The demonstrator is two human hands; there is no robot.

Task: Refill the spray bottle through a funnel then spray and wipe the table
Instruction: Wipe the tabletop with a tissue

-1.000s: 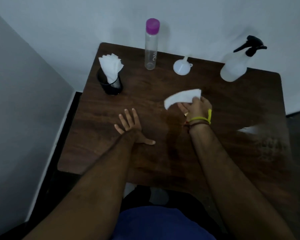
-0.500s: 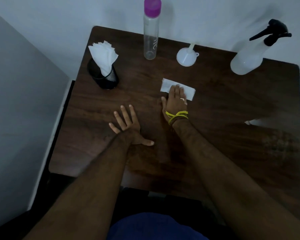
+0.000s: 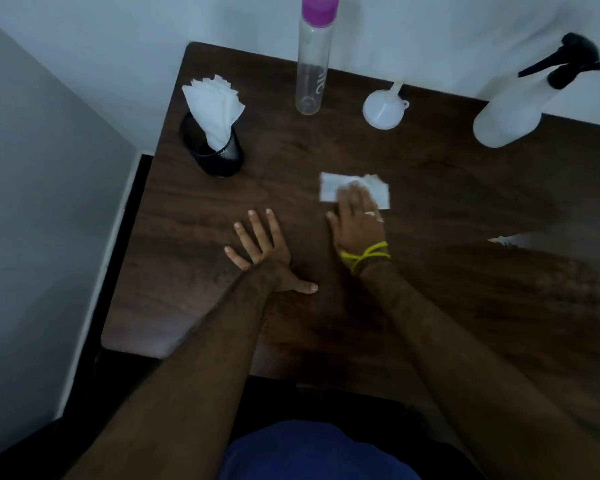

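Wiping step, in hand. Right hand [image 3: 357, 216]: flat, fingers [image 3: 352, 194] straight and close together, pressing white tissue [image 3: 333, 187] onto bench [image 3: 465, 209] just beyond mid-surface. Left hand [image 3: 262, 252]: palm down beside it, fingers spread wide, holding nothing, bracing on the wood.

Spray bottle [image 3: 513, 116]: upright, far right corner, black trigger head on; well apart from tissue. Funnel [image 3: 383, 107]: mouth down, spout up, between spray bottle and clear bottle with purple cap [image 3: 312, 64]. Black mesh holder with spare tissues [image 3: 215, 133]: far left.

Advice for the step, by judgement: keep palm weight even over tissue so no corner folds under; sweep in overlapping passes toward near edge; steer short of funnel and clear bottle, both light and likely easy to topple; swap for fresh tissue from holder once soaked. Wet patches on dark wood: cannot tell.
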